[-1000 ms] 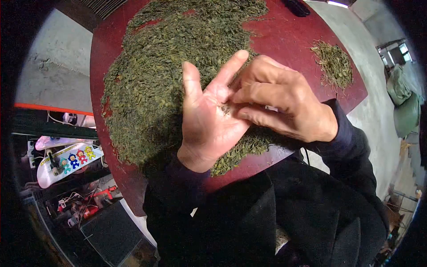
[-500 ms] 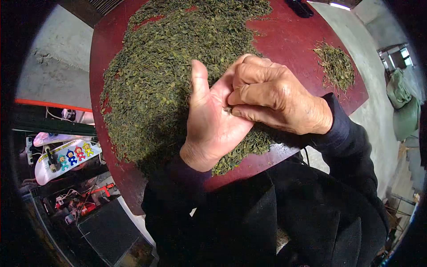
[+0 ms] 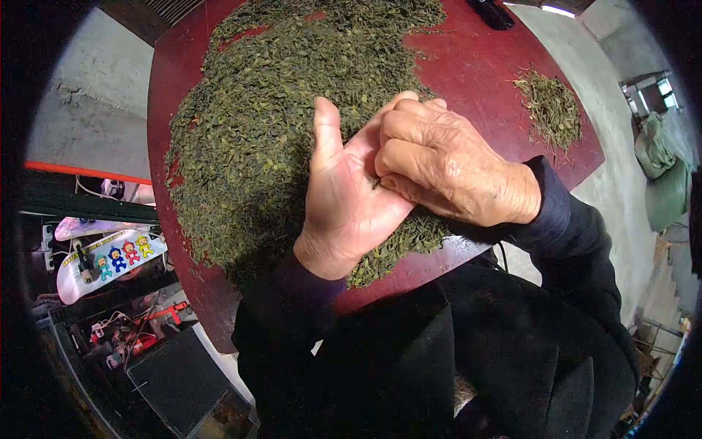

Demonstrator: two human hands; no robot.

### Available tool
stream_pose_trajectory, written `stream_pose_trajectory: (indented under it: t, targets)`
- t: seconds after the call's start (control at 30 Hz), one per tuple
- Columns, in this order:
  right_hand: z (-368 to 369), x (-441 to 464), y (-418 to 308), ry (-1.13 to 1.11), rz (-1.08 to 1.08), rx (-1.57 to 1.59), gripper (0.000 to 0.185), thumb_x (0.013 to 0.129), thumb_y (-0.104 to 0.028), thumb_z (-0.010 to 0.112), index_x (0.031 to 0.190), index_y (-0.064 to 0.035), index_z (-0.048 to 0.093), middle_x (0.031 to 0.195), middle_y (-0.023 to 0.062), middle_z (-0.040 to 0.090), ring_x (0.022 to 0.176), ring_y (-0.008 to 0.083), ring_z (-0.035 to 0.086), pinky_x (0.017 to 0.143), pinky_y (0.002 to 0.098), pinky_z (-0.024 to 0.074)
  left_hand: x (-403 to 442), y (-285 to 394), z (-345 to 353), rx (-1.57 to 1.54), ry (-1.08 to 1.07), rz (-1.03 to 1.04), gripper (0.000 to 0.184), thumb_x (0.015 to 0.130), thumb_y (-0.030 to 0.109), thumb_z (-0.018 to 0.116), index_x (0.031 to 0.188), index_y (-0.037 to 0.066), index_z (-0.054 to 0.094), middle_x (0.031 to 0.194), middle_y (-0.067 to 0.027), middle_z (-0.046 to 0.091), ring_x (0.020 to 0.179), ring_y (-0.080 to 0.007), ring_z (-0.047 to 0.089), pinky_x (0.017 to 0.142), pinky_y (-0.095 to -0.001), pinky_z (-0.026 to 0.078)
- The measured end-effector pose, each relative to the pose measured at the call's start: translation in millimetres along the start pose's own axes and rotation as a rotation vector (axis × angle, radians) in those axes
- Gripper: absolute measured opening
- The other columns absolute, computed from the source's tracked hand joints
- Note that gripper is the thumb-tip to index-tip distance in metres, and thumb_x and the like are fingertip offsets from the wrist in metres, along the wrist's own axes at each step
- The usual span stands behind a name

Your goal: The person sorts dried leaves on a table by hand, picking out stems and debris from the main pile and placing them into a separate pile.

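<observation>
and here the right hand (image 3: 457,164) covers most of the left hand's (image 3: 347,194) fingers. a dark bit (image 3: 376,184) at the left palm, partly under the right fingertips, is too small to name. beyond both hands, the leaf pile (image 3: 292,88) and a black thing (image 3: 493,13) run off the top edge; left of them, dim clutter (image 3: 131,333) blurs together.

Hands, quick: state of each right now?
Left hand: open, palm up.
Right hand: fingers closed against left palm, at a small dark scrap; can't tell if it's gripped.
</observation>
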State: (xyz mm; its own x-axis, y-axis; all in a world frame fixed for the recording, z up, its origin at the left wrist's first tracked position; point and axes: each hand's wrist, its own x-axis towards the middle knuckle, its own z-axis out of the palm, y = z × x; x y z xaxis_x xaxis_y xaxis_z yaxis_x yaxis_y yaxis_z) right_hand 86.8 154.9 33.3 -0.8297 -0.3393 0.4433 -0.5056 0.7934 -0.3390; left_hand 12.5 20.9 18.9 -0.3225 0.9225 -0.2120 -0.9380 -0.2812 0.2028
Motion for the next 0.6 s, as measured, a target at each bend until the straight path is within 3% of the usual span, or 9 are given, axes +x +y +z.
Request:
stream_pose_trajectory:
  t: [0.13, 0.27, 0.3, 0.43, 0.53, 0.6]
  targets:
    - [-1.6, -0.5, 2.9, 0.005, -0.011, 0.009, 0.008, 0.088, -0.010, 0.062, 0.086, -0.0049, 0.056, 0.094, 0.0106, 0.053, 0.092, 0.0299, 0.055, 0.081, 0.0396, 0.0445, 1.8, 1.5, -4.2, 0.010, -0.037, 0.003, 0.091, 0.098, 0.069, 0.013, 0.145, -0.004, 0.037, 0.148, -0.0264, 0.040, 0.139, -0.0365, 0.037, 0.117, -0.0505, 0.026]
    - [-1.9, -3.8, 7.5, 0.089, 0.035, 0.190, 0.008, 0.090, -0.010, 0.059, 0.085, -0.0052, 0.056, 0.092, 0.0100, 0.053, 0.087, 0.0253, 0.054, 0.076, 0.0369, 0.0444, 9.6, 5.5, -37.5, -0.126, -0.434, -0.090, 0.091, 0.097, 0.070, 0.014, 0.145, -0.004, 0.037, 0.149, -0.0265, 0.040, 0.140, -0.0362, 0.037, 0.118, -0.0491, 0.025]
    - [-3.7, -4.9, 8.0, 0.089, 0.035, 0.189, 0.008, 0.090, -0.010, 0.059, 0.085, -0.0052, 0.056, 0.092, 0.0100, 0.053, 0.087, 0.0253, 0.054, 0.076, 0.0369, 0.0444, 8.5, 5.2, -32.9, -0.126, -0.434, -0.091, 0.091, 0.097, 0.070, 0.014, 0.145, -0.004, 0.037, 0.149, -0.0265, 0.040, 0.140, -0.0362, 0.037, 0.118, -0.0491, 0.025]
    - [-23.8, -14.4, 8.1, 0.167, 0.142, 0.288, 0.006, 0.091, -0.008, 0.056, 0.089, -0.0027, 0.055, 0.086, 0.0096, 0.052, 0.075, 0.0240, 0.048, 0.068, 0.0349, 0.0415, -0.8, 3.4, 5.3, 0.056, 0.046, -0.005, 0.093, 0.095, 0.075, 0.015, 0.141, 0.000, 0.046, 0.147, -0.0241, 0.043, 0.137, -0.0329, 0.040, 0.116, -0.0440, 0.027]
    - [-54.6, -45.2, 10.8, 0.152, 0.272, 0.207, 0.005, 0.091, -0.007, 0.056, 0.089, -0.0028, 0.055, 0.085, 0.0075, 0.051, 0.074, 0.0207, 0.047, 0.066, 0.0322, 0.0398, 0.6, 7.5, -5.6, -0.008, -0.047, -0.021, 0.094, 0.095, 0.074, 0.015, 0.144, -0.002, 0.041, 0.149, -0.0260, 0.039, 0.140, -0.0350, 0.036, 0.116, -0.0469, 0.027]
    - [-65.3, -73.2, 24.9, 0.185, 0.415, -0.120, 0.006, 0.089, -0.006, 0.058, 0.088, -0.0024, 0.054, 0.084, 0.0067, 0.051, 0.070, 0.0178, 0.046, 0.062, 0.0294, 0.0384, 1.2, 9.4, -12.1, -0.074, -0.140, -0.039, 0.095, 0.095, 0.074, 0.015, 0.146, -0.004, 0.036, 0.151, -0.0279, 0.035, 0.143, -0.0371, 0.032, 0.116, -0.0499, 0.027]
